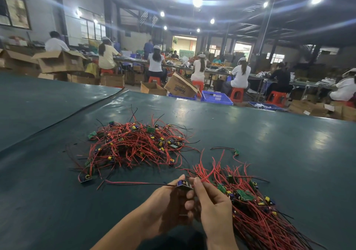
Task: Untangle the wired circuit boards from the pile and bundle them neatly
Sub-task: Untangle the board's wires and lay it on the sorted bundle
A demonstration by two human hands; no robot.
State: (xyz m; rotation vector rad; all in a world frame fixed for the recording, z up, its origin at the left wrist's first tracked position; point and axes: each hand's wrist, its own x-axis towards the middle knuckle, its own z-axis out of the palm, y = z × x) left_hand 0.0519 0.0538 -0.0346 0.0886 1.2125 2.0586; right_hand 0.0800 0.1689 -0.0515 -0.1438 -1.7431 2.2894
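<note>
Left hand [169,201] grips a small circuit board [184,185] btwn thumb & fingers, just nearer than the pile [134,143], w/ the board's wire [134,183] running out along the pile's near edge. Right hand [212,203], touching the left, pinches a few red leads [207,177] at the top of the bundle [256,217], which lies nearer than & right of the pile w/ boards & wires roughly aligned. One loose board [236,151] sits just right of the pile, all on the dark green counter [289,143].
</note>
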